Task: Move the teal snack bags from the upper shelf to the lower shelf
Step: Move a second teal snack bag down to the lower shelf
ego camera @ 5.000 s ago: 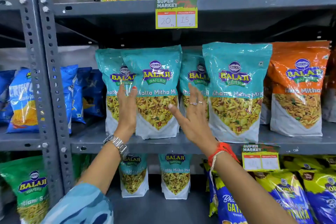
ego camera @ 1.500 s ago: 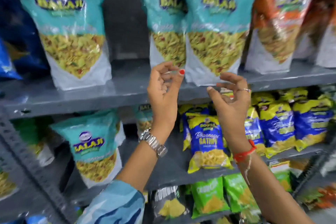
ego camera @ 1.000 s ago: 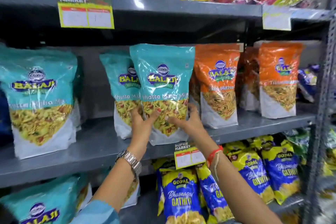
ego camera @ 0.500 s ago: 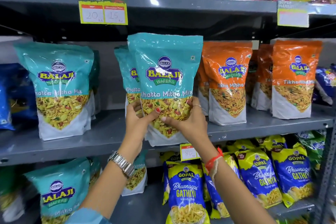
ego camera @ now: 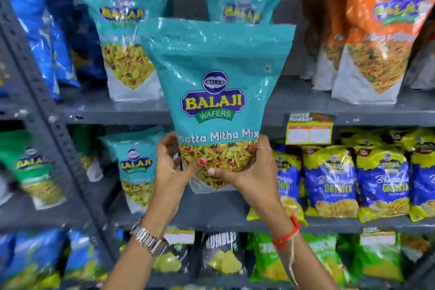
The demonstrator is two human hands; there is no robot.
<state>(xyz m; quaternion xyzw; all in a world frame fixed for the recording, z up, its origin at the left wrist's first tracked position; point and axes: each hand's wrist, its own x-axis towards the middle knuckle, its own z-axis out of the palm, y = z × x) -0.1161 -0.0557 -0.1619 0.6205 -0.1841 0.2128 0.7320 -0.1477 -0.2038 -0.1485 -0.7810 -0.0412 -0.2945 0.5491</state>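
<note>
Bag in transit: 1 teal snack bag [ego camera: 215, 92] is held upright in front of the racking, label outward, clear of the upper shelf [ego camera: 306, 110] and not yet set on the lower shelf [ego camera: 211, 212]. Left hand [ego camera: 170, 172] cups the bag's lower left corner, fingers wrapped behind and thumb across the clear window. Right hand [ego camera: 244, 172] mirrors this on the lower right corner, thumb on the front. Both grips sit low, where the contents have settled; in my judgement this carries the weight and keeps the pouch upright.

2 more teal bags [ego camera: 122, 30] stand on the upper shelf, 1 left of the held bag and 1 mostly hidden behind it, beside an orange bag [ego camera: 381, 30]. 1 teal bag [ego camera: 136, 167] already stands on the lower shelf, just left of the hands. Blue and yellow packets [ego camera: 329, 181] fill the right of that shelf. The bare stretch between them, below the held bag, appears the likely landing spot.
</note>
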